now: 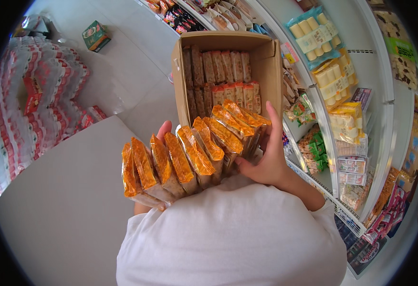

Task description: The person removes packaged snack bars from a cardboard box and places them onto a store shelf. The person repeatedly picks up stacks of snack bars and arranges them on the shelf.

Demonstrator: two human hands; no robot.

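A row of snack packets in clear wrap with orange crimped tops (184,157) stands on edge across my chest, pressed between both hands. My right hand (266,157) closes on the row's right end, thumb on the near side and a finger stretched upward. Most of my left hand (165,129) is hidden behind the packets; a fingertip shows past their far side. Just beyond the packets is an open cardboard box (227,40). Inside it, wrapped snack bars with red-orange edges (230,68) stand in two rows, with darker brown bars (196,68) at the left.
Store shelves (325,143) with bagged snacks curve along the right, close to my right elbow. Shrink-wrapped bottle packs (51,82) are stacked at the left. A green box (96,36) lies on the tiled floor (134,53). A plain light grey surface (73,200) is at my left.
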